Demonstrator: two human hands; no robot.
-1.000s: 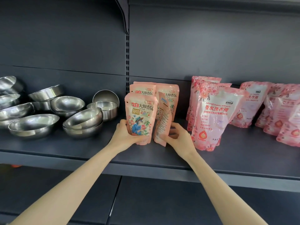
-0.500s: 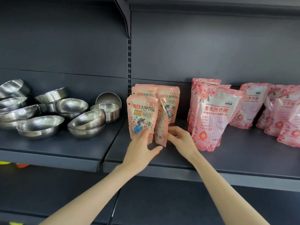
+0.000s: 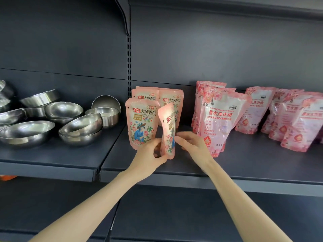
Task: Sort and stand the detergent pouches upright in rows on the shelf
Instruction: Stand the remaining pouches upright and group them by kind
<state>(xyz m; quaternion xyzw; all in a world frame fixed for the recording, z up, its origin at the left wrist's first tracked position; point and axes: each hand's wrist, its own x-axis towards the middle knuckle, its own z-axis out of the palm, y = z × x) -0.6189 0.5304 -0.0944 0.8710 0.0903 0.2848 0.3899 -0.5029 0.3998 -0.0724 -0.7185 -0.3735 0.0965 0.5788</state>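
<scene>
The left hand [image 3: 150, 159] covers the bottom corner of the edge-on pouch [image 3: 167, 131] and of the front pouch [image 3: 142, 124]. The edge-on pouch hides much of a rear pouch [image 3: 172, 102] behind it, and the small print is too fine to read. The bowls [image 3: 10, 116] at far left and the pink bags [image 3: 311, 119] at far right are cut by the frame edges. Under the shelf [image 3: 244, 163], an orange thing [image 3: 7, 177] shows only a sliver.

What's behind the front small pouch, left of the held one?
Behind the front pouch stand a rear left pouch and a rear right pouch, same print. Only their tops show; anything lower or further back is covered.
</scene>
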